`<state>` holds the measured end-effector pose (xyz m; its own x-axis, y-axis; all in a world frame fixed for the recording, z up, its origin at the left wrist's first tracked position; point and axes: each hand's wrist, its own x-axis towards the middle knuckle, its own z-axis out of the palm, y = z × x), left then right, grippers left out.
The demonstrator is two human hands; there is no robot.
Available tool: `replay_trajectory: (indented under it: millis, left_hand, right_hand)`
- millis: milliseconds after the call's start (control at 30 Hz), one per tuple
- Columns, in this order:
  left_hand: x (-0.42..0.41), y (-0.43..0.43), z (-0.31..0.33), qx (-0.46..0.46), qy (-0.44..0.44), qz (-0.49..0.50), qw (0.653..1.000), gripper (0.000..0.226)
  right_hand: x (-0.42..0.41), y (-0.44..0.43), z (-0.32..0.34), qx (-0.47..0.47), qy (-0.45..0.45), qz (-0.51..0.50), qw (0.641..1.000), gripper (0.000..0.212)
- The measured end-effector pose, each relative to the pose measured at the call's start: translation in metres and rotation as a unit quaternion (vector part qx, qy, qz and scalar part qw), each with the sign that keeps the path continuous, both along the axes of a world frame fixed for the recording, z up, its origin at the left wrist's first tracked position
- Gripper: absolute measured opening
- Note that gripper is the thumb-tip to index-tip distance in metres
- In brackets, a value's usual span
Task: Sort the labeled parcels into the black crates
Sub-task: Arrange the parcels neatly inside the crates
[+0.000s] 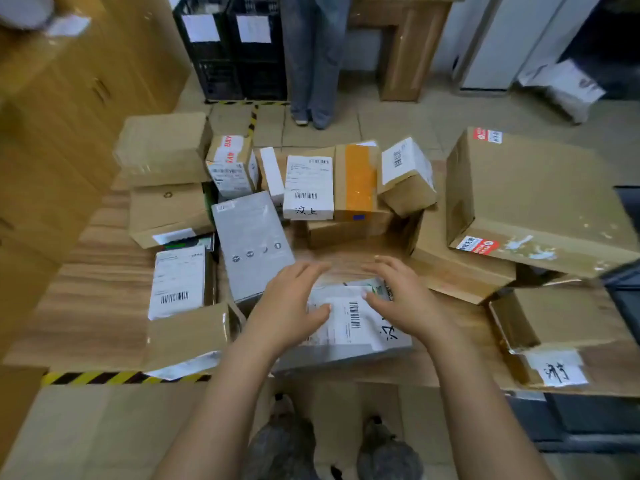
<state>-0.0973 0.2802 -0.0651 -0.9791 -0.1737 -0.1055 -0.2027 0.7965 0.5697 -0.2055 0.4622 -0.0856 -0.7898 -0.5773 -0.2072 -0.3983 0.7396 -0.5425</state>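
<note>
- The parcel lies flat at the near edge of the counter, label up, with a barcode and handwritten marks showing.
- It looks like a thin grey box or stiff mailer. I judge it light and fairly rigid, though I cannot tell what is inside.
- The label and grey skin look smooth, so I expect some slip. I would take it by its two long edges, thumbs on top, not pinch the label.
- The left hand is over its left part and the right hand over its right part.
- The fingers of both hands are spread and relaxed, gripping nothing. I cannot tell if the thumbs touch the label.
- Just beside it on the left sits a grey box, and cartons crowd both sides, so a straight lift seems safer than a slide.
- The crates stand on the floor well beyond the counter's far side, each with a white sheet on its front.
- A person's legs stand just right of the crates.
</note>
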Motion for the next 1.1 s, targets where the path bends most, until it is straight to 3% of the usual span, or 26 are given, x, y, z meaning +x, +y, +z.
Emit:
replay_trajectory:
  millis: [300,467,700,833,967,1100]
  left_hand:
    - [0.047,0.11,-0.042,0.001,-0.012,0.19,0.982,0.062]
    - [0.057,0.151,-0.048,0.007,-0.054,0.266,0.963,0.072]
    - [0.05,0.19,-0.057,0.09,-0.206,0.348,0.91,0.118]
    - [0.044,0.206,-0.068,0.179,-0.164,0.357,0.902,0.136]
    - [0.039,0.215,-0.078,0.179,-0.102,0.35,0.914,0.148]
    - [0.041,0.217,-0.084,0.163,-0.05,0.33,0.928,0.147]
  right_hand:
    - [-0.041,0.025,-0.034,0.113,-0.005,0.242,0.964,0.062]
    - [-0.044,0.046,-0.036,0.112,0.022,0.243,0.963,0.067]
    - [-0.037,0.085,-0.044,0.093,-0.044,0.187,0.977,0.095]
    - [-0.034,0.092,-0.049,0.028,-0.109,0.208,0.972,0.088]
    - [-0.029,0.098,-0.049,-0.014,-0.143,0.198,0.97,0.079]
    - [-0.021,0.105,-0.052,-0.047,-0.149,0.209,0.965,0.068]
